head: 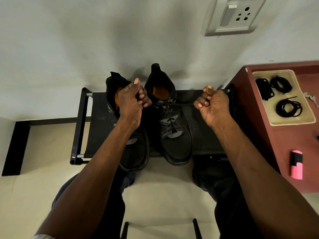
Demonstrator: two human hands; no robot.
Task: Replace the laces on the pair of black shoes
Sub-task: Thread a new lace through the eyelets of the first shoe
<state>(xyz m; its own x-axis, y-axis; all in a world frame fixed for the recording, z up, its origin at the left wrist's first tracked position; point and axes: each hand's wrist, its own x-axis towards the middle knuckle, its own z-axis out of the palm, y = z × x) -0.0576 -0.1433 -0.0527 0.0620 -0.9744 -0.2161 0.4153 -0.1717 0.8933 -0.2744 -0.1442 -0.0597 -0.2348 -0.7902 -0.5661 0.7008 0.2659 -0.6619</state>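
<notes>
i see two black mesh sneakers with orange insoles standing side by side on a low black fabric-topped shoe rack (207, 135), toes toward me, heels toward the grey wall (86, 40). the left sneaker (138, 149) is partly hidden under my left forearm; the right sneaker (174, 135) shows grey side patches and a thin black lace (179, 104) threaded through its eyelets.

my left hand (133, 102) is clenched above the left sneaker's opening, thumb up, fingers curled around what looks like one end of that lace — the strand itself is hard to make out inside the fist. my right hand (211, 104) is clenched too, gripping the other end, and the lace runs taut from it to the top eyelets of the right sneaker. both hands sit at about the same height, well apart.

to the right stands a dark red wooden counter (259, 135). on it lies a shallow cream rectangular tray (291, 124) holding three coiled black laces (288, 107), with a small set of metal keys (309, 97) just beside the tray and a pink-and-black lighter-shaped object (297, 164) nearer me. a white wall socket with switch (236, 16) sits above.
</notes>
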